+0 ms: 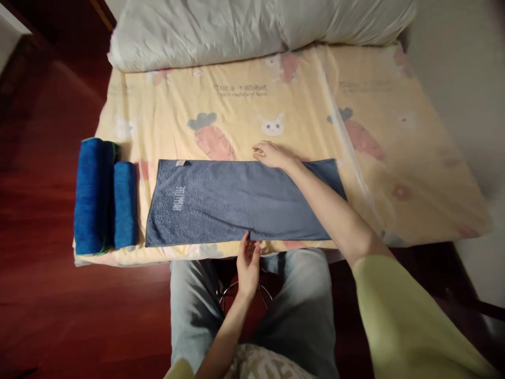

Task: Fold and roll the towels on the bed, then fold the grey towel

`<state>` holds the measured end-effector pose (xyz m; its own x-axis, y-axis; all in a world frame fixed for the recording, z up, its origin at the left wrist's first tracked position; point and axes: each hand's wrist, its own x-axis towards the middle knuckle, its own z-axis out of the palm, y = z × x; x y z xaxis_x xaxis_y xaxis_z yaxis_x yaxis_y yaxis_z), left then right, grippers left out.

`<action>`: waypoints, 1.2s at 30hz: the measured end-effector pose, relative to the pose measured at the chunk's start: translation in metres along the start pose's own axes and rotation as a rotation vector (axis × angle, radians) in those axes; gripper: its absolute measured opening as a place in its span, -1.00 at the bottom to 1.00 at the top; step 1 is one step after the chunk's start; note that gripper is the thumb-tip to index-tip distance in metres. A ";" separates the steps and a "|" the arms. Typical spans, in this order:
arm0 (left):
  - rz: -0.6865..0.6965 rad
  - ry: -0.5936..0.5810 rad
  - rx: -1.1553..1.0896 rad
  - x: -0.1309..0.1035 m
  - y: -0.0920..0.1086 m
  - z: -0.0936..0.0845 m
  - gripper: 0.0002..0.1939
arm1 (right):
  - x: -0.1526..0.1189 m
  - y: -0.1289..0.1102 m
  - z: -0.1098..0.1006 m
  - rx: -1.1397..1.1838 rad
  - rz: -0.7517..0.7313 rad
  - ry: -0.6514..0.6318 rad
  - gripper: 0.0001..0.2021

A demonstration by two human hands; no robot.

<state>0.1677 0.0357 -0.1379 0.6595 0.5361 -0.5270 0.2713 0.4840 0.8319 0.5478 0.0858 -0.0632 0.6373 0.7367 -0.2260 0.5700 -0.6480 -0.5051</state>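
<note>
A grey-blue towel [221,202] lies flat and lengthwise along the near side of the bed, with pale lettering and a small white tag at its left end. My left hand [248,266] is at the middle of the towel's near edge, palm up, fingers apart, one fingertip at the cloth. Over the middle of its far edge is my right hand [270,154], its fingers loosely bent with a gap to the thumb. Neither hand shows cloth gripped in it. The right forearm crosses above the towel's right part and hides some of it.
Two rolled blue towels, a larger roll [92,197] and a smaller roll [125,205], lie at the bed's left edge. A pale bulky quilt [252,31] lies across the back. The yellow printed sheet [300,100] covers the bed. A wall [461,105] stands on the right.
</note>
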 end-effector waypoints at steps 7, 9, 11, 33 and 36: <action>0.005 0.237 0.082 0.006 0.003 0.018 -0.39 | 0.053 -0.003 0.016 0.058 0.034 -0.314 -0.72; 0.006 0.292 0.096 0.001 0.000 0.021 -0.40 | 0.055 0.000 0.015 0.092 0.040 -0.302 -0.71; -0.007 0.348 0.092 -0.003 -0.003 0.023 -0.38 | 0.055 0.003 0.013 0.150 0.049 -0.300 -0.67; 0.364 0.472 0.154 -0.016 0.070 0.003 -0.46 | 0.019 0.002 -0.033 0.667 -0.019 -0.148 -0.65; 0.533 0.470 0.213 -0.022 0.117 -0.022 -0.50 | -0.008 -0.012 -0.068 0.823 -0.036 -0.023 -0.64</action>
<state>0.1700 0.0953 -0.0333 0.3830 0.9235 -0.0209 0.1596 -0.0438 0.9862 0.5714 0.0749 0.0015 0.6099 0.7640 -0.2106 0.0216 -0.2817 -0.9593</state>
